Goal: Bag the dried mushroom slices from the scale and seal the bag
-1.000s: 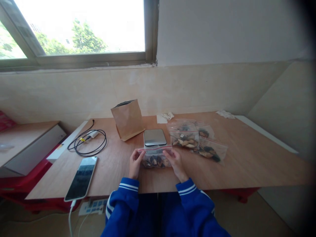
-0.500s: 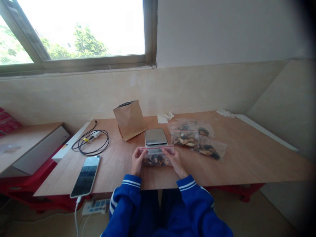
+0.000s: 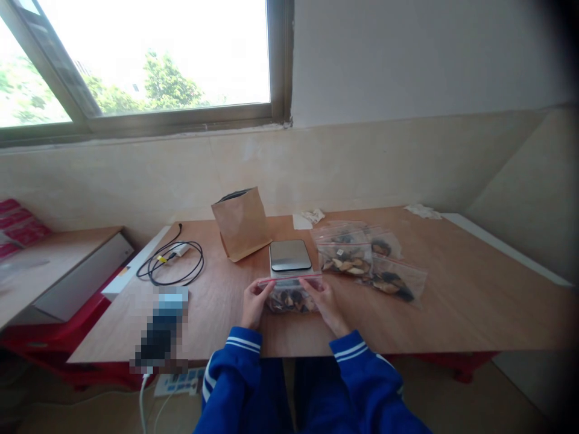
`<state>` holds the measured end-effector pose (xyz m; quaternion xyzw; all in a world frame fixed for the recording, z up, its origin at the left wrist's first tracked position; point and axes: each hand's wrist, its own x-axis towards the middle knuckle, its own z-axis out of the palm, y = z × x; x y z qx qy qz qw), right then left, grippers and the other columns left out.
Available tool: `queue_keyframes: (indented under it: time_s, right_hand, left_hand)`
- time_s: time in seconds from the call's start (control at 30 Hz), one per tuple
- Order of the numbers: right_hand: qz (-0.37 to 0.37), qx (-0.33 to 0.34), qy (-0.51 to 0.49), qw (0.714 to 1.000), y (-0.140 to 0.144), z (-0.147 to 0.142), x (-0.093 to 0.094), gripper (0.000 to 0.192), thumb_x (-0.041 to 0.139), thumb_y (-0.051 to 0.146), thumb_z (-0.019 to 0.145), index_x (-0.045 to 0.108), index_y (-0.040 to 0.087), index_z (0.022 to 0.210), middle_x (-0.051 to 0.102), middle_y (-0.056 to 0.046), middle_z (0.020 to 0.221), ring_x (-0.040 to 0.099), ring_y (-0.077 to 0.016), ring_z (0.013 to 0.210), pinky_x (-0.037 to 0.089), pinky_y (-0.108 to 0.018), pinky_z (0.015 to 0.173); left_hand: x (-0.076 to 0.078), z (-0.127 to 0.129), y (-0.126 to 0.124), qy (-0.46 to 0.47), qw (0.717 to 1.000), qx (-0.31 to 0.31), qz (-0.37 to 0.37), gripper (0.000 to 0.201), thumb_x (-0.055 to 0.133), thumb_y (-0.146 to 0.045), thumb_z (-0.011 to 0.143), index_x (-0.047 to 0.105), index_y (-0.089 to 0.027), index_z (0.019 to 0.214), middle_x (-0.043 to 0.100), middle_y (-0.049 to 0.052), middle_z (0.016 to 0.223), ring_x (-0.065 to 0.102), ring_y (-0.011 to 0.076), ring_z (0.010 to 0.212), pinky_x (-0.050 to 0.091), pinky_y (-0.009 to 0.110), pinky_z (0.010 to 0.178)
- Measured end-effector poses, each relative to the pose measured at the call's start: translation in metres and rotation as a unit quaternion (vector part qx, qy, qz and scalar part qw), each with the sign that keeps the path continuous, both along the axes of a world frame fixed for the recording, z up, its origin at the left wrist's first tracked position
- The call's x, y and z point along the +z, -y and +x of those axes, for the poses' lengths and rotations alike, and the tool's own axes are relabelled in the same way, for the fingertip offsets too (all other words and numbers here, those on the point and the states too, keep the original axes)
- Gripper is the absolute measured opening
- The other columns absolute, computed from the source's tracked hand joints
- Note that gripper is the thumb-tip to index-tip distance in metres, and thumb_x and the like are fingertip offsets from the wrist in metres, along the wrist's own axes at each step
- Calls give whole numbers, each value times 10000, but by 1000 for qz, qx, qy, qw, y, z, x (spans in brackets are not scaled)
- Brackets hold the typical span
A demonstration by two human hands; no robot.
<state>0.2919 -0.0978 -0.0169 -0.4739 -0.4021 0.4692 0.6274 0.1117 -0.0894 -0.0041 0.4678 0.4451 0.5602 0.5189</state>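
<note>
Zip bag of dark dried pieces, pinched at top corners by left hand and right hand; seal state unclear; scale just beyond fingertips

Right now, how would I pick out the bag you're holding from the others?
On the wooden table, find the small scale. Just before it, the left hand and right hand grip a clear zip bag; the other bags lie untouched to the right.
</note>
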Motion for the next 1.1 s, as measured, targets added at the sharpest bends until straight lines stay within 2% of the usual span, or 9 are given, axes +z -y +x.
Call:
queue_keyframes:
  time_s: [0.23,0.43,0.57,0.67,0.77,0.93,1.03,1.1]
  right_hand:
    - [2,5,2,1000,1,1,-2,345,757,456,649,735,179,854,747,-58,850,692,-234,834,537,-403,834]
    - [15,2,-8,1000,1,1,-2,297,747,447,666,725,189,812,741,-44,797,692,-204,764,553,-342,755]
    - [38,-3,-4,999,3,1,1,283,747,429,668,717,193,821,738,-44,817,687,-204,789,543,-338,773]
    - [56,31,-2,998,4,2,5,318,738,437,672,717,201,883,735,-54,904,680,-222,873,535,-360,818]
    - [61,60,18,996,6,3,8,339,711,462,695,726,203,912,731,-65,955,672,-237,928,522,-376,859]
    - [45,57,54,996,7,2,7,326,714,468,702,734,199,884,741,-64,874,686,-236,852,532,-374,812]
    - [65,64,71,993,3,0,7,289,723,444,699,730,188,833,729,-46,804,680,-211,782,532,-349,773]
    - [84,41,72,993,-1,-1,9,264,730,424,694,716,176,782,715,-37,764,669,-196,740,532,-332,741]
  left_hand:
    - [-4,0,-1,-9,1000,8,-5,354,747,-384,675,720,-115,904,725,86,838,654,191,768,502,294,713]
    - [1,1,1,-20,1000,-9,13,310,738,-388,687,715,-130,858,718,56,818,648,174,766,489,266,713]
    - [4,2,1,-12,999,-39,3,338,745,-384,678,707,-132,900,721,65,865,652,189,813,491,285,753]
    - [4,4,0,-13,998,-53,-7,359,746,-375,679,701,-126,934,717,77,900,649,198,845,492,299,777]
    - [5,4,1,-28,998,-56,17,300,742,-371,686,696,-132,859,699,43,816,634,173,776,483,267,716]
    - [8,3,2,-29,998,-47,42,264,739,-366,688,694,-136,808,674,25,758,612,154,733,469,247,695]
    - [10,2,2,-23,998,-36,37,263,749,-352,678,700,-130,810,675,29,751,612,152,729,470,246,696]
    - [13,4,1,-18,999,-31,31,265,760,-347,662,700,-121,786,671,26,717,607,146,694,466,241,669]
